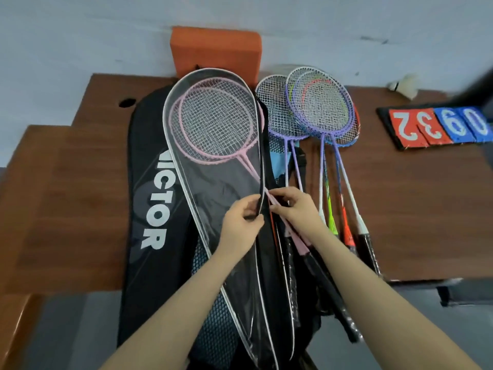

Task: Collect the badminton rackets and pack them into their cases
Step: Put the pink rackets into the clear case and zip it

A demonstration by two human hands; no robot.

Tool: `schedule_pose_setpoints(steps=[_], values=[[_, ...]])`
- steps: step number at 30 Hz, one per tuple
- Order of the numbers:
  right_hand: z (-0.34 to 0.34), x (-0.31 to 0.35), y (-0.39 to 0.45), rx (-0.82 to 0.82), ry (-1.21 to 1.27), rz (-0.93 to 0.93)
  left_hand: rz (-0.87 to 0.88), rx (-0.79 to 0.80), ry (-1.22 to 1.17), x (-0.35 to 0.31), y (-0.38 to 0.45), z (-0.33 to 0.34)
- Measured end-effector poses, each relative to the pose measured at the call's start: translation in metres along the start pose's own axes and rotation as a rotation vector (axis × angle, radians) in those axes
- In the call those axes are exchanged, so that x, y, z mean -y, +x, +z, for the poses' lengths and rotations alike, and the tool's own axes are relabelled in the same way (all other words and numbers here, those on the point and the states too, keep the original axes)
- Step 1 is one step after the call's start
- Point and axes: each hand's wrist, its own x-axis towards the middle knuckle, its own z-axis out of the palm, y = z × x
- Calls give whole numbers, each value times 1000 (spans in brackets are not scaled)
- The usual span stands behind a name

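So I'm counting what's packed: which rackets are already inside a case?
The two pink rackets, heads inside the clear-fronted case; the purple rackets lie bare on the table.

A brown wooden worktop (426,209) stands against a pale wall. On its left part lies a long black cloth racket bag with big white letters (149,209). To the right of it, a bunch of purple rackets with white strings (314,108) lies flat, round heads toward the wall. An orange foam block (216,49) sits at the back edge. Far right lies a black score board with red and blue number cards (437,126), and behind it a white shuttlecock (404,86).
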Motion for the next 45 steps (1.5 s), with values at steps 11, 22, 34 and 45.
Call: schedule_pose_setpoints(steps=[11, 22, 34, 45], values=[[-45, -23, -102, -3, -121, -49, 204, 32, 730, 8, -77, 32], [-77, -85, -171, 233, -624, -150, -182, -141, 653, 18, -174, 57], [-86, -88, -174, 223, -101, 8, -254, -189, 83, 3, -173, 43], [-73, -67, -188, 339, 472, 364, -284, -98, -232, 7, -179, 33]])
